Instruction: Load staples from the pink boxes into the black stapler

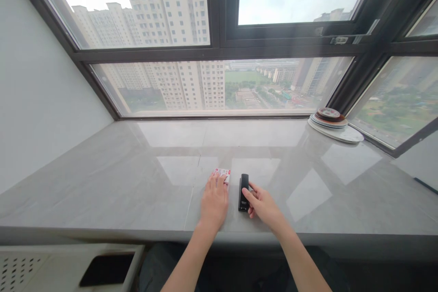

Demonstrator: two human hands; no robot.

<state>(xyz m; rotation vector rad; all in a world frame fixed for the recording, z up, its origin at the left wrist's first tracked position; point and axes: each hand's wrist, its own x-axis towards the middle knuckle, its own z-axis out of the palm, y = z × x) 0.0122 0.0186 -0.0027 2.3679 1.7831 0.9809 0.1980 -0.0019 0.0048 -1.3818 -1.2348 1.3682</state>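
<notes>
A small white box with red print lies on the grey stone sill, partly covered by my left hand. The fingers of that hand are close together and bent over the box; the palm side is hidden. To its right is a black stapler, lengthwise to the window. My right hand grips the stapler from the right side, thumb on top and the other fingers along its edge. A narrow strip of sill separates the box from the stapler.
Stacked plates and round mats stand in the far right corner by the glass. Dark window frames border the glossy sill at the back. Below its front edge, at lower left, is a white perforated panel.
</notes>
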